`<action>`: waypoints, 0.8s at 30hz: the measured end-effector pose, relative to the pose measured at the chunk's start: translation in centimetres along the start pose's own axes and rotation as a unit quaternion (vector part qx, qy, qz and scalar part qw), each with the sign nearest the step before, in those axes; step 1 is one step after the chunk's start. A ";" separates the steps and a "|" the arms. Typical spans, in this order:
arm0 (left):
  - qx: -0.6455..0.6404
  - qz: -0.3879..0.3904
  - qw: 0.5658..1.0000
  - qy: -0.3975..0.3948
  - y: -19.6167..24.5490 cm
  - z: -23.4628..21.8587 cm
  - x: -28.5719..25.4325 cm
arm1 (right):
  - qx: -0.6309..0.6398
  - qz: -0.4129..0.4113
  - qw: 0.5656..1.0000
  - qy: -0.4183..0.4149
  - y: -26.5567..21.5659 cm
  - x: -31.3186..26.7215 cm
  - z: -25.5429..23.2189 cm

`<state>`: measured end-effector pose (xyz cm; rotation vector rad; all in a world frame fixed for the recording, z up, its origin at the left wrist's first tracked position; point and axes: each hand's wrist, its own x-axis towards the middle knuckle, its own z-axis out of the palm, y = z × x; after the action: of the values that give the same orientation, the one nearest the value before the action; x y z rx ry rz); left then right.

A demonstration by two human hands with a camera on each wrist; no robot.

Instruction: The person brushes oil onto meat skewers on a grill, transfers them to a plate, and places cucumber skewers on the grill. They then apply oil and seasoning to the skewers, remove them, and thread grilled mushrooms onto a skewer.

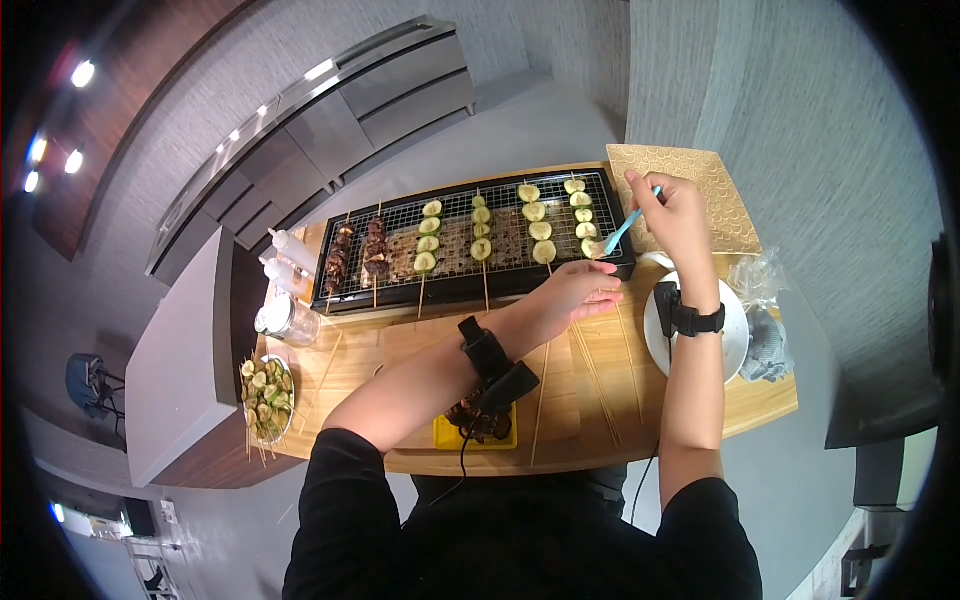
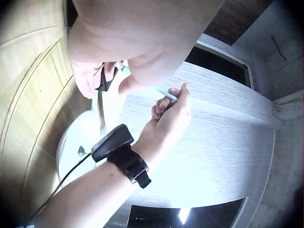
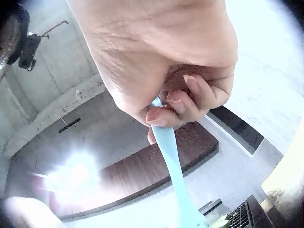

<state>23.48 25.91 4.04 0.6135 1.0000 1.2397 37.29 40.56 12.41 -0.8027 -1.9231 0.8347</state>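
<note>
My right hand (image 1: 680, 218) grips a light-blue brush (image 1: 622, 233) by its handle, its head touching the lowest slices of the rightmost cucumber skewer (image 1: 582, 215). In the right wrist view, curled fingers of the right hand (image 3: 175, 104) hold the blue handle (image 3: 168, 154). The left hand (image 1: 575, 298) reaches across to that skewer's near end, where its thumb and fingers pinch the stick; the left wrist view shows this left hand (image 2: 128, 52) from close up, partly hiding the stick. Other cucumber skewers (image 1: 482, 230) and two meat skewers (image 1: 376, 250) lie on the grill (image 1: 400, 292).
A white plate (image 1: 735, 345) and crumpled plastic (image 1: 762, 280) stand at the right, below a gold board (image 1: 735, 215). Bottles (image 1: 290, 250), a jar (image 1: 290, 320) and a plate of skewers (image 1: 268, 400) are left. Loose sticks (image 1: 597, 385) and a yellow tray (image 1: 447, 437) lie in front.
</note>
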 end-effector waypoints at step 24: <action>0.026 -0.007 1.000 0.000 1.2 1.0 -1.3 | 0.029 -0.028 0.998 0.042 1.1 0.4 1.3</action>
<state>23.78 25.11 5.90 0.6459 1.0390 1.2042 36.20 41.15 11.22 -0.7340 -1.8316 0.8074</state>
